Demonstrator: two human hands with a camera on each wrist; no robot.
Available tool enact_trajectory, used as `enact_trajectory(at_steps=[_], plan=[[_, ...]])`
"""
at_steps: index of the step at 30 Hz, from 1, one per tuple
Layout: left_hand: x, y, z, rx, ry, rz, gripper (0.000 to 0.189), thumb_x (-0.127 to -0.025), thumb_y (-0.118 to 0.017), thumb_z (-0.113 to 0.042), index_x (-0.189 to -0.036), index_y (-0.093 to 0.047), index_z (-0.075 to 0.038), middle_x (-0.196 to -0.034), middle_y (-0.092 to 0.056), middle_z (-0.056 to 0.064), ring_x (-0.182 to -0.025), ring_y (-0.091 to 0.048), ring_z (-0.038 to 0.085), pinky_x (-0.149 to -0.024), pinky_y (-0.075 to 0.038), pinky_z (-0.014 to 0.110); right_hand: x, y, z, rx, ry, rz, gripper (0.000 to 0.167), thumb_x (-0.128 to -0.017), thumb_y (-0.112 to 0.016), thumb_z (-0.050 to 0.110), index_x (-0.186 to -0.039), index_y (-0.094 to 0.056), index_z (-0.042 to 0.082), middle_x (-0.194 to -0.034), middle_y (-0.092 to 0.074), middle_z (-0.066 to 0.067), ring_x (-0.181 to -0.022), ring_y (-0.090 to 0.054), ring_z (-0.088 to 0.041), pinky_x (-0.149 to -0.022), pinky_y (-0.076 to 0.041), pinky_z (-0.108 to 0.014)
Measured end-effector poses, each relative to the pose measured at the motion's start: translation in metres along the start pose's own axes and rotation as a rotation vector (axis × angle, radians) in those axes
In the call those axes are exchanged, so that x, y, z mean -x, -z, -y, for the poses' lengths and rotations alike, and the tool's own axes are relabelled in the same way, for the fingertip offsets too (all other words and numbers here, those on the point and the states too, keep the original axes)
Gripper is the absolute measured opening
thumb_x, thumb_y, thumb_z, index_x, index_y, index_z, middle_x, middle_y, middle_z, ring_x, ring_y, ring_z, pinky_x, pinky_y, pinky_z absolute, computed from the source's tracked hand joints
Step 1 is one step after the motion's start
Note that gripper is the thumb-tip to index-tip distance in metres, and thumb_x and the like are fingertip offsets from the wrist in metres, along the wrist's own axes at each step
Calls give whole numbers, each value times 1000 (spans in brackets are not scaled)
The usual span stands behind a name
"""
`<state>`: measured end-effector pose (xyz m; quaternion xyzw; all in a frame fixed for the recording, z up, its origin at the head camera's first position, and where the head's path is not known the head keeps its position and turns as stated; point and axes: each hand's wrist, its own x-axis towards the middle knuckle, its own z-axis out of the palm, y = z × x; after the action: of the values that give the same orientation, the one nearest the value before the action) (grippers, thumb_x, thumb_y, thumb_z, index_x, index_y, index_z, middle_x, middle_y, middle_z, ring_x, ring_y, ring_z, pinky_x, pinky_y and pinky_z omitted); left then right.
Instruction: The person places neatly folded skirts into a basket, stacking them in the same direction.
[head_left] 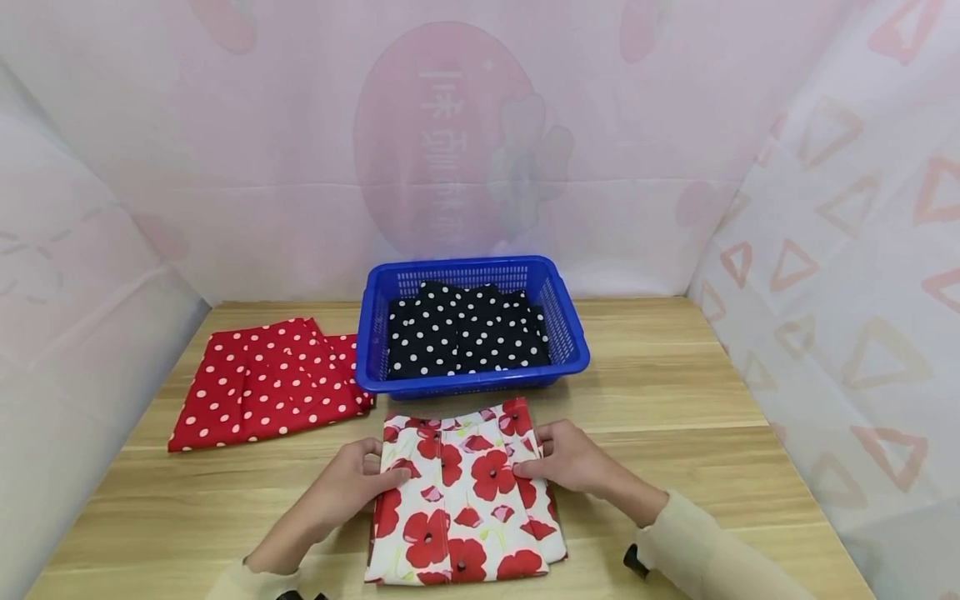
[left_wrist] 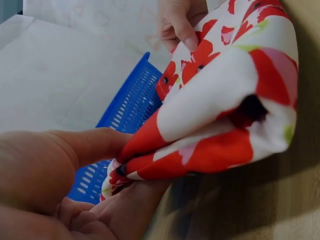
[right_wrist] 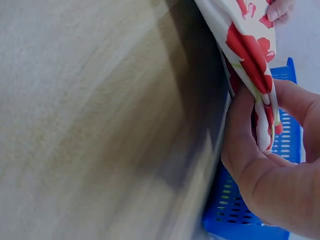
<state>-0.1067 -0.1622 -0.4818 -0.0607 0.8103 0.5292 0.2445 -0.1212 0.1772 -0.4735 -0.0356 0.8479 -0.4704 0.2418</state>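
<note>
Left hand [head_left: 348,483] and right hand [head_left: 573,458] pinched folded white red-flowered fabric [head_left: 468,504] by its sides; only head view showed the red white-dotted cloth [head_left: 273,379].

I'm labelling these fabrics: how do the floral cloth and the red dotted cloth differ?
The floral cloth is white with red flowers; the red dotted cloth has pale dots. The left grip and right grip hold the floral cloth; neither touches the red dotted cloth. Both look folded.
</note>
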Motion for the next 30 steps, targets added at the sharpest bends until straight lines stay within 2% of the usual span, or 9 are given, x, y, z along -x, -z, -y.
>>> enact_trajectory(at_steps=[5,9,12,15,18,21,24,30], plan=[[16,0,-8,1,-11,31,63,-94,-82,-29,-140,-52,3,-103,-80,8,-88,-78,22,-78,-67,39,10,6,6,29,26,26,42,-89,-86,29,-121,-75,5,-103,-80,-3,-88,-74,-16,-82,-65,-33],[29,4,-21,-17,-21,45,71,-93,-83,-32,-145,-49,3,-106,-79,8,-92,-78,21,-82,-67,40,22,17,18,40,38,37,43,-89,-86,30,-122,-75,6,-102,-80,-2,-89,-74,-15,-81,-65,-32],[39,11,-34,21,-74,107,78,-95,-81,-31,-150,-42,7,-111,-79,13,-96,-80,25,-82,-68,42,31,28,32,29,59,49,43,-90,-86,28,-124,-74,4,-103,-80,-4,-89,-76,-16,-80,-65,-32],[46,18,-49,68,-148,170,75,-97,-78,-29,-150,-39,9,-116,-78,17,-98,-80,28,-80,-68,44,37,40,46,26,80,64,44,-91,-85,27,-126,-72,3,-104,-80,-5,-90,-77,-16,-80,-66,-33],[50,25,-66,70,-209,181,70,-98,-77,-29,-146,-43,9,-117,-78,19,-100,-80,29,-80,-68,44,40,54,60,40,99,64,47,-92,-84,28,-129,-69,2,-106,-80,-6,-92,-78,-17,-81,-66,-34],[50,32,-83,37,-238,149,65,-97,-78,-30,-142,-48,6,-116,-78,17,-99,-81,28,-80,-68,43,40,68,74,49,103,52,50,-93,-83,29,-132,-67,2,-109,-80,-7,-95,-78,-18,-84,-67,-35],[45,42,-100,4,-231,108,62,-98,-77,-32,-141,-50,3,-116,-79,16,-101,-81,28,-83,-67,40,35,82,89,32,104,40,51,-94,-82,28,-135,-66,2,-112,-80,-10,-98,-79,-21,-86,-67,-37],[19,64,-132,-65,-178,4,67,-98,-77,-38,-147,-48,-2,-125,-76,17,-103,-80,25,-87,-66,37,11,107,115,68,49,1,53,-94,-82,34,-136,-65,8,-114,-80,-9,-98,-79,-20,-90,-66,-38]])
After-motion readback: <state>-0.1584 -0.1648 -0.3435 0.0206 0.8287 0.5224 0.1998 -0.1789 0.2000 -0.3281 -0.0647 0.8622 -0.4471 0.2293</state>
